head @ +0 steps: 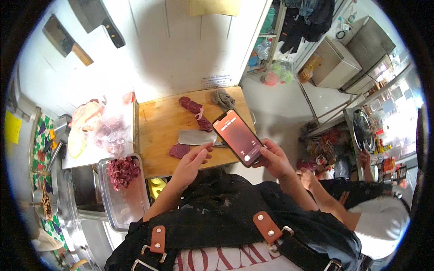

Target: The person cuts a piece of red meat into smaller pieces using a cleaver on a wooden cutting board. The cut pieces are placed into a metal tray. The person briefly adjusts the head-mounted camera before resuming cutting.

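Observation:
My right hand (273, 157) grips a smartphone (234, 139) by its lower right edge; the screen glows orange and bears writing. Holding nothing, my left hand (193, 162) hovers over the front of the wooden cutting board (156, 118) with loosely bent fingers. Just beyond it lies a cleaver (196, 137), its handle partly hidden by the phone. A slab of raw red meat (178, 150) rests against the near side of the blade. Farther back are a long strip of raw meat (191, 105) and a crumpled grey cloth (222, 99).
Left of the board, a clear plastic tub (105, 193) contains diced raw meat (123, 172). Bagged meat (113, 133) lies on a white counter (76, 162). Two cleavers (91, 15) (61, 35) hang on the wall. At right, another person (379, 220) stands near a wok (363, 130).

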### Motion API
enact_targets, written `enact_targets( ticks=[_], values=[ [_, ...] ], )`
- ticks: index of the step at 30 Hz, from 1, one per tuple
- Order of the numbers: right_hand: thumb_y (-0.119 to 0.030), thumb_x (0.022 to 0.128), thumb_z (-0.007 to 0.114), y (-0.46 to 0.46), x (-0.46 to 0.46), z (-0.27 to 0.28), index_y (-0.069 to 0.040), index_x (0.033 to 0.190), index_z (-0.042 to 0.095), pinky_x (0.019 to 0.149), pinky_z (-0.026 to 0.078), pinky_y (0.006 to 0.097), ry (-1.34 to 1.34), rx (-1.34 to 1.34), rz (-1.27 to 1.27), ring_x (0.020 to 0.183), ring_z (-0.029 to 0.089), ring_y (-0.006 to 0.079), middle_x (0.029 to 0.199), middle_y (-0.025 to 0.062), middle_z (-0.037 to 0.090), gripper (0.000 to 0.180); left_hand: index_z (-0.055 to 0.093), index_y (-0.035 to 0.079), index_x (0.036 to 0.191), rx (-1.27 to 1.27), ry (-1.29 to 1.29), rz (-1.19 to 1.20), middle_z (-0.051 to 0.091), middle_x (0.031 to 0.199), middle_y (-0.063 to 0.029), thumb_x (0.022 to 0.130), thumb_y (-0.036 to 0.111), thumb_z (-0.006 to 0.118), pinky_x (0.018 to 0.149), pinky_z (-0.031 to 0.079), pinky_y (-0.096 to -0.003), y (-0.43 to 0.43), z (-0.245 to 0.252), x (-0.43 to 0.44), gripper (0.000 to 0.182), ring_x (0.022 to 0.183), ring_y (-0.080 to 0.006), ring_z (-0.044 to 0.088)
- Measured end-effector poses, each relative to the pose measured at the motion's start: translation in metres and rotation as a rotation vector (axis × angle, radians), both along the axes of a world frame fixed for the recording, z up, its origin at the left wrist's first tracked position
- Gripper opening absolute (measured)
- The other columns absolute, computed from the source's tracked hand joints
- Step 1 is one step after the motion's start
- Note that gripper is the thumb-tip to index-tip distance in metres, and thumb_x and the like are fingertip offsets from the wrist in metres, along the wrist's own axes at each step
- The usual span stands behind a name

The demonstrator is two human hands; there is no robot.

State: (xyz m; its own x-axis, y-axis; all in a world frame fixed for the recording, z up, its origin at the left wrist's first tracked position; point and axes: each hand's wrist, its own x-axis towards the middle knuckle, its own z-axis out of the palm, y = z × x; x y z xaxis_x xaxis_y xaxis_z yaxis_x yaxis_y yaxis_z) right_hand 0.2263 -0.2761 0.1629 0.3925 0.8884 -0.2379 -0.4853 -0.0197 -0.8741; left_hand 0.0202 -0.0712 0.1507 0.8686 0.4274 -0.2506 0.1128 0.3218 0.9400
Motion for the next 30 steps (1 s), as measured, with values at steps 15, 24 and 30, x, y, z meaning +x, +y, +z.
enact_targets(
  ticks=[15, 24, 30],
  values=[
    [-0.035, 0.085, 0.057, 0.047, -0.052, -0.012, -0.010, 0.146, 0.022, 0.096, 0.048, 0.0432, 0.442, 0.133, 0.322, 0.118, 0.053, 0.0288, 0.135, 0.0151, 0.046, 0.075, 0.056, 0.002, 0.122, 0.086, -0.130, 0.053, 0.054, 0.116, -0.0038, 0.096, 0.016, 0.051, 0.087, 0.041, -0.0266, -0.007, 0.008, 0.000, 0.029, 0.102, -0.0106, 0.051],
    [-0.064, 0.092, 0.032, 0.055, -0.049, -0.010, -0.006, 0.143, 0.029, 0.091, 0.050, 0.0453, 0.495, 0.242, 0.371, 0.114, 0.055, 0.0304, 0.133, 0.0184, 0.047, 0.077, 0.055, 0.003, 0.123, 0.171, -0.058, 0.188, 0.057, 0.118, -0.0043, 0.100, 0.022, 0.043, 0.092, 0.040, -0.0286, -0.001, 0.006, -0.012, 0.032, 0.107, -0.0152, 0.052],
    [-0.051, 0.098, 0.031, -0.011, 0.000, -0.076, -0.005, 0.133, 0.041, 0.083, 0.052, 0.0386, 0.510, -0.058, 0.209, 0.102, 0.060, 0.0247, 0.117, 0.0151, 0.057, 0.058, 0.058, 0.007, 0.122, -0.069, 0.059, 0.306, 0.059, 0.115, -0.0018, 0.098, 0.023, 0.046, 0.088, 0.039, -0.0268, 0.009, -0.036, -0.038, 0.031, 0.105, -0.0117, 0.052]
  ],
)
